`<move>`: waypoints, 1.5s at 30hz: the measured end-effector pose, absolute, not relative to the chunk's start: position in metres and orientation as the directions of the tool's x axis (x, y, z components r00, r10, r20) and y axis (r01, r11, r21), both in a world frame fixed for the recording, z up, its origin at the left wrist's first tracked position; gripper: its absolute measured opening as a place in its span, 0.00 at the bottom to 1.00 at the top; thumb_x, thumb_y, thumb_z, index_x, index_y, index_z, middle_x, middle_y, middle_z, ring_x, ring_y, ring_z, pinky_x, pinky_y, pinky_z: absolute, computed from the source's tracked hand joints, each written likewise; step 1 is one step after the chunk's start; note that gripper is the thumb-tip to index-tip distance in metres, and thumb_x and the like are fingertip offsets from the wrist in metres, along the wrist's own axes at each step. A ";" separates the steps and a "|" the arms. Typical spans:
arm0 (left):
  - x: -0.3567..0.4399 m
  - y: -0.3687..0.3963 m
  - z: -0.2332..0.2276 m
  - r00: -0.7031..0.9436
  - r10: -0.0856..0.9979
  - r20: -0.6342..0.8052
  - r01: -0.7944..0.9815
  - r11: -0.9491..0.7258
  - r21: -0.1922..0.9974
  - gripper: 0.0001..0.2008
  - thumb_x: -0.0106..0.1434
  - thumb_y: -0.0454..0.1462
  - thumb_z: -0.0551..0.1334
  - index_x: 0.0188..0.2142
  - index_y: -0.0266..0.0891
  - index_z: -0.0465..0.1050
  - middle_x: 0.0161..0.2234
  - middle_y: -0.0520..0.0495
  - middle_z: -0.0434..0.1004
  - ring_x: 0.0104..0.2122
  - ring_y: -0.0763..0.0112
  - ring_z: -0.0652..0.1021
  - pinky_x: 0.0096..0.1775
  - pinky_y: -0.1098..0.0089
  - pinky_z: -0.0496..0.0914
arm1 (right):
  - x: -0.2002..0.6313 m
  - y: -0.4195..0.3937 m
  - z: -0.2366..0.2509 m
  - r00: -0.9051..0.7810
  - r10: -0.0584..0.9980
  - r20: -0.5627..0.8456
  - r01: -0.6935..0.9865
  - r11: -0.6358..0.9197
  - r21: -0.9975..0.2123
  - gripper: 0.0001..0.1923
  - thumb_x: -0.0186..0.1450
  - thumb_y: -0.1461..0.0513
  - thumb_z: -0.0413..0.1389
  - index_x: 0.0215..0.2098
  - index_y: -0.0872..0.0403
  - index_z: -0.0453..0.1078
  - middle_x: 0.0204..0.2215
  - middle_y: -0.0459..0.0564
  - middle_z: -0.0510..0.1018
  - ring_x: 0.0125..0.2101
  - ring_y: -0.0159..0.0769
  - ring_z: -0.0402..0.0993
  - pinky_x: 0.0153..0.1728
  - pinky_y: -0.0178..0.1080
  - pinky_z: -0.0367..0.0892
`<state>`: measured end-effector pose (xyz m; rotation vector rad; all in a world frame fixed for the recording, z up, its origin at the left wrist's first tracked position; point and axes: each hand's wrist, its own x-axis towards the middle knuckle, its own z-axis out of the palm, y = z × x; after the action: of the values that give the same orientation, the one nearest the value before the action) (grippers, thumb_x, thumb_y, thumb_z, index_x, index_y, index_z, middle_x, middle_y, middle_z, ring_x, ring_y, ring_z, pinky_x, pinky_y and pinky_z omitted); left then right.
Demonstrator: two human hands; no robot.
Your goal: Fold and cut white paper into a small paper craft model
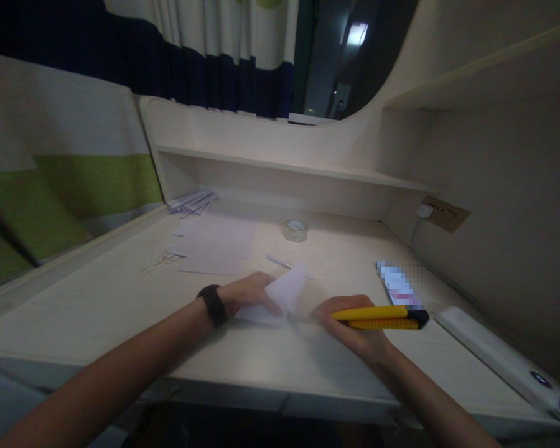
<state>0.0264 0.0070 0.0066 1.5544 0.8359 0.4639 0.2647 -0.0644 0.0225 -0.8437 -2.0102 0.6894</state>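
Note:
My left hand (254, 292), with a dark watch on its wrist, holds a folded sheet of white paper (287, 287) against the desk. One flap of the paper stands up from the fold. In my right hand (350, 320) is a yellow utility knife (378, 316), its black end pointing right, away from the paper. The fingers of that hand are closed around the knife near the paper's right side. Whether the blade is out is too blurred to tell. Just behind the paper lies a slim white pen (280, 261).
Sheets of paper (219, 239) and a pile of folded strips (193, 202) lie at the back left, beside pale string-like scraps (163, 260). A roll of clear tape (295, 230) stands behind the pen. To the right are a phone (396, 283) and a long white bar (499, 358).

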 end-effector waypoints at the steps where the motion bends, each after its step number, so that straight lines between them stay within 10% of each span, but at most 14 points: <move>1: 0.026 0.007 0.007 0.659 0.733 -0.170 0.237 0.012 0.972 0.20 0.40 0.34 0.70 0.36 0.34 0.76 0.33 0.44 0.78 0.31 0.63 0.75 0.35 0.65 0.67 | 0.265 -0.064 0.023 -0.432 0.764 0.479 0.311 0.625 -0.716 0.08 0.60 0.60 0.56 0.26 0.55 0.73 0.23 0.49 0.77 0.22 0.33 0.71 0.24 0.34 0.67; 45: 0.020 -0.003 0.010 0.670 0.741 -0.043 0.320 -0.237 0.917 0.22 0.47 0.38 0.67 0.43 0.35 0.74 0.39 0.42 0.77 0.36 0.59 0.76 0.36 0.66 0.67 | 0.259 -0.071 0.028 -0.415 0.761 0.499 0.338 0.637 -0.693 0.09 0.60 0.60 0.55 0.25 0.55 0.72 0.23 0.49 0.77 0.22 0.32 0.71 0.22 0.33 0.67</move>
<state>0.0202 -0.0026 0.0095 1.8280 0.8421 0.4975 0.2587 -0.0710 0.0276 -0.8589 -2.0115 0.6342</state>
